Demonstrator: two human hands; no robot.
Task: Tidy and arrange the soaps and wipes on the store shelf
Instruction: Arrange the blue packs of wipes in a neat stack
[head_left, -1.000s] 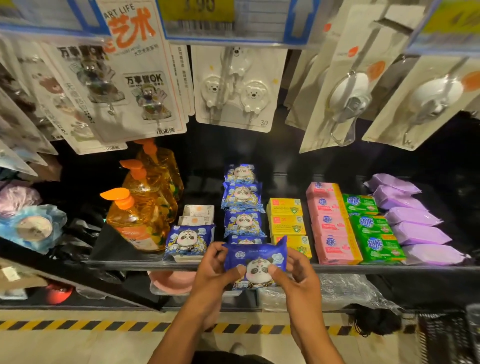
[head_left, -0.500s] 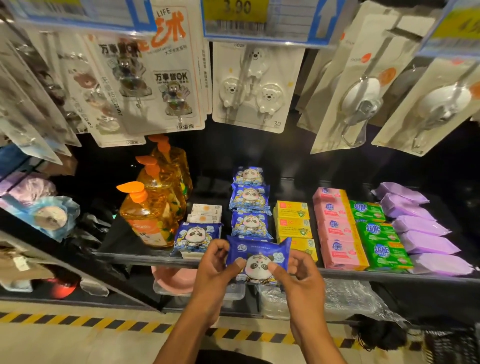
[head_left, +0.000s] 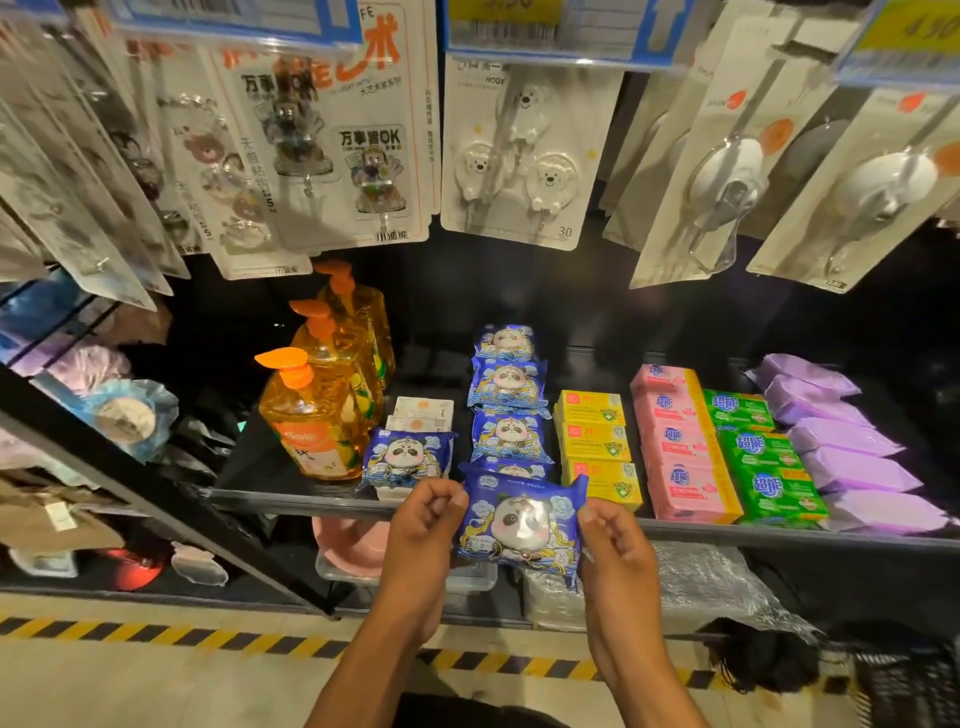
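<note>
Barely shifted, the blue panda-printed plastic wipes packet (head_left: 522, 519) is kept pinched at both side edges by left hand (head_left: 421, 525) and right hand (head_left: 615, 551), at six o'clock of the matching row (head_left: 511, 431), over the black shelf lip (head_left: 779, 536). Thinly pinched film could be dropped.

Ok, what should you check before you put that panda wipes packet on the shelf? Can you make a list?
1. Grip: the left hand and right hand pinch the panda packet by its side edges: ok.
2. Panda picture faces up: ok.
3. Free spot at the front of the panda row: cannot tell, the held packet hides it.
4. The row runs in a straight line front to back: ok.
5. All panda packets in one row: not ok, one stray panda packet sits left of the row on the white boxes.
</note>
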